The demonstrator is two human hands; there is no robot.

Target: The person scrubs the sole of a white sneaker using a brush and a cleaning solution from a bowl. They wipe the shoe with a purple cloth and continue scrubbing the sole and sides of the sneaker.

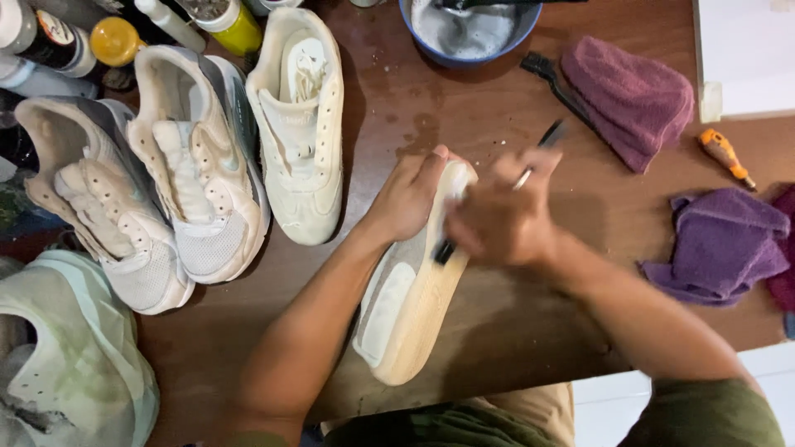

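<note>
My left hand [410, 194] grips the top end of a cream and grey sneaker [410, 302] that lies on its side on the brown table [497, 108], pale sole edge facing right. My right hand [501, 219] is closed around a small black-handled brush [546, 136] and presses its bristle end against the sneaker's sole edge. The hand is blurred with motion. The brush handle sticks up past my fingers toward the back of the table.
Three pale sneakers [302, 124] stand in a row at the left, with a mint one [70, 356] at the near left. Bottles [116, 37] line the back left. A blue bowl of foamy water [468, 33], two purple cloths [629, 95], another brush and a small orange tool [722, 155] lie around.
</note>
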